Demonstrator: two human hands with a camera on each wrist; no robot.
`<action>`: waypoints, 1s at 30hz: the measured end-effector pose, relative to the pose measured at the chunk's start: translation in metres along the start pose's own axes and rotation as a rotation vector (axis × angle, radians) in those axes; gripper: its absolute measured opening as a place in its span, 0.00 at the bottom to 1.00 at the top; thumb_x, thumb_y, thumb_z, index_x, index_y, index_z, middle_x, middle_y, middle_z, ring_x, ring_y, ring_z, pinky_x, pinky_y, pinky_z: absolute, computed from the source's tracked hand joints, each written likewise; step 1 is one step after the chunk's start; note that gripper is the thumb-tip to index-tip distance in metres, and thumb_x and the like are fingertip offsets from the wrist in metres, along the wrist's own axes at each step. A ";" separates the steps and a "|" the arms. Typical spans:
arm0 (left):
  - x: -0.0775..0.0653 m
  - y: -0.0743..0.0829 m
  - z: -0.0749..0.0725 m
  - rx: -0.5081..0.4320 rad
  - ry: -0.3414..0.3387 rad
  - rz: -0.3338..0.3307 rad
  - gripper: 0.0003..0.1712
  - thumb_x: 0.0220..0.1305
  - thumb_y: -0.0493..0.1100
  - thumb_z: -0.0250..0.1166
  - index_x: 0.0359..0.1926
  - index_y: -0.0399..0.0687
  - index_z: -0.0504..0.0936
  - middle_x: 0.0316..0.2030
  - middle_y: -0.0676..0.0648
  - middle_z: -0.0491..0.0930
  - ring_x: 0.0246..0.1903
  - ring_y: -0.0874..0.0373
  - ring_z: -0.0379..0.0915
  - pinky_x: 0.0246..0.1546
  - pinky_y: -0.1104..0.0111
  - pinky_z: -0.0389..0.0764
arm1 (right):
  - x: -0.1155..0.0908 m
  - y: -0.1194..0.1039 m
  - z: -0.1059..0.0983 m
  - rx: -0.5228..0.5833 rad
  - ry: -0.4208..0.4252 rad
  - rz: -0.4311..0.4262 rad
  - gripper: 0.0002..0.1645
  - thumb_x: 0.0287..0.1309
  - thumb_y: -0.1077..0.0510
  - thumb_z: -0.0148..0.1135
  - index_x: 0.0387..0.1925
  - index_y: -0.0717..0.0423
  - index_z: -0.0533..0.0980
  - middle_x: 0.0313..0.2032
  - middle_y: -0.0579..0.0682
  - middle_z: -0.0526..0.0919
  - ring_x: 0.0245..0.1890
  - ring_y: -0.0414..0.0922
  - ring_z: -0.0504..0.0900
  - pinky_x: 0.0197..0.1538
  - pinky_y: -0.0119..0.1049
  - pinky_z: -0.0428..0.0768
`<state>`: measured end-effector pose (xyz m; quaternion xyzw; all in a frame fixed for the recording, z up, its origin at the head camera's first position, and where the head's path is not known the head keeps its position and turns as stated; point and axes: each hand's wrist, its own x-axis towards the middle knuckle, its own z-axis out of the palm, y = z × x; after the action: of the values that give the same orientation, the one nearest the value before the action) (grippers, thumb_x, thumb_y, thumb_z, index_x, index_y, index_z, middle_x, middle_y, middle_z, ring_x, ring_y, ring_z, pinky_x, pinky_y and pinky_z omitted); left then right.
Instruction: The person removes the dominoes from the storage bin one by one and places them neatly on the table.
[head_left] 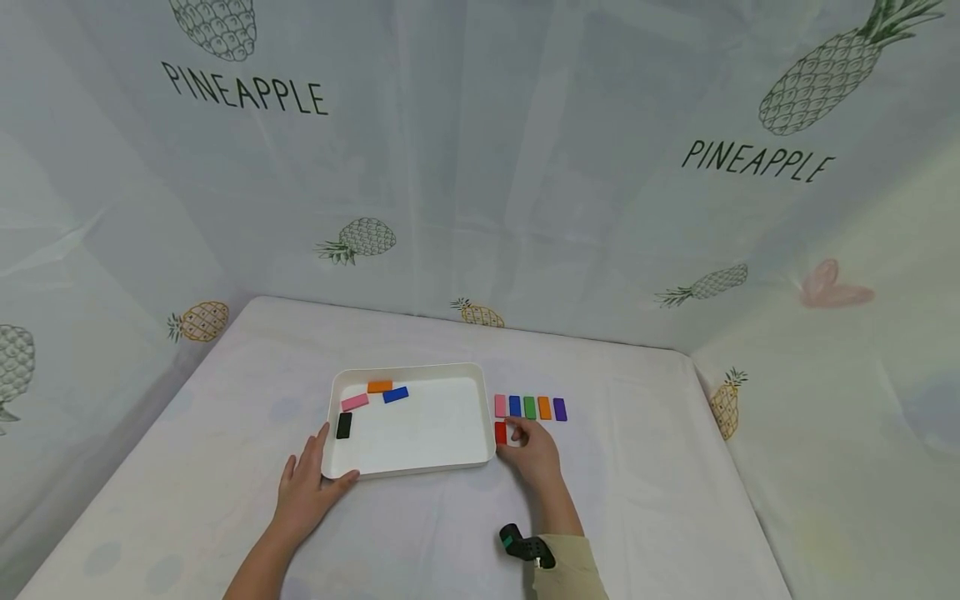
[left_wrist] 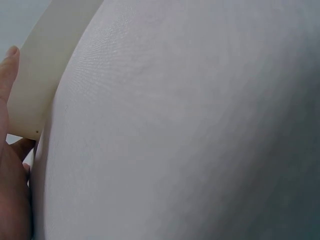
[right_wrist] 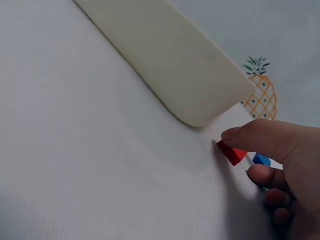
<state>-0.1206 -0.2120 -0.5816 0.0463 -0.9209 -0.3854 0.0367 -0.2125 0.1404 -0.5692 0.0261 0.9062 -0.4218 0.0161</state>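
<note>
At the right side of the white tray (head_left: 420, 464), a red block (head_left: 500, 432) lies on the cloth, with my right hand (head_left: 534, 454) over it. The right wrist view has the thumb on one end of this red block (right_wrist: 233, 152), other fingers curled close by. My left hand (head_left: 303, 492) spans the tray's near left corner, fingers extended along the left wall and thumb at the front edge. Inside the tray are a black block (head_left: 344, 426), a pink block (head_left: 355, 402), an orange block (head_left: 380, 387) and a blue block (head_left: 395, 395).
Beyond the right hand, a row on the cloth holds pink (head_left: 500, 406), blue (head_left: 514, 406), green (head_left: 529, 407), orange (head_left: 544, 407) and purple (head_left: 560, 409) blocks. Pineapple-print curtains (head_left: 480, 183) surround the cloth-covered table (head_left: 637, 500). A black device (head_left: 527, 547) sits at the right wrist.
</note>
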 end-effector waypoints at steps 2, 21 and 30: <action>0.000 0.000 0.000 0.000 -0.004 -0.004 0.58 0.57 0.60 0.67 0.75 0.37 0.45 0.71 0.26 0.48 0.71 0.31 0.36 0.66 0.38 0.31 | -0.001 0.000 -0.002 0.050 -0.007 0.011 0.28 0.48 0.59 0.75 0.54 0.54 0.79 0.32 0.46 0.74 0.35 0.45 0.70 0.33 0.35 0.70; 0.001 -0.002 0.001 0.009 -0.022 -0.016 0.59 0.58 0.62 0.66 0.75 0.38 0.43 0.71 0.27 0.47 0.71 0.31 0.35 0.67 0.39 0.29 | -0.027 -0.052 0.005 0.250 -0.033 -0.178 0.26 0.51 0.61 0.72 0.54 0.58 0.78 0.41 0.57 0.80 0.37 0.48 0.74 0.38 0.33 0.75; 0.001 -0.002 0.001 0.004 -0.008 -0.007 0.59 0.57 0.61 0.67 0.75 0.37 0.44 0.71 0.26 0.48 0.71 0.31 0.35 0.66 0.38 0.30 | -0.033 -0.091 0.029 0.242 -0.165 -0.255 0.26 0.52 0.58 0.73 0.54 0.55 0.79 0.42 0.50 0.80 0.38 0.46 0.75 0.39 0.33 0.75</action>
<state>-0.1214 -0.2132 -0.5837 0.0480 -0.9217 -0.3837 0.0314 -0.1852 0.0583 -0.5170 -0.1219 0.8405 -0.5269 0.0334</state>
